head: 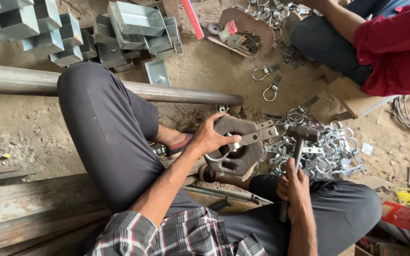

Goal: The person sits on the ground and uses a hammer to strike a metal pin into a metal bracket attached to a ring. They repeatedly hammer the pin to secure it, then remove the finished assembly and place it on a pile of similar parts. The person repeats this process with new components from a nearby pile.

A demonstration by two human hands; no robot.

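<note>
Left hand (208,137): fingers are pinched around a ring clamp (243,141), pressed flat on the worn iron block (238,148) on the floor.
Advice: the clamp is best kept steady, fingers clear of the strike.
Right hand (294,185): fingers are wrapped tight round the hammer (299,144), head raised over the clamp pile (330,151).
</note>
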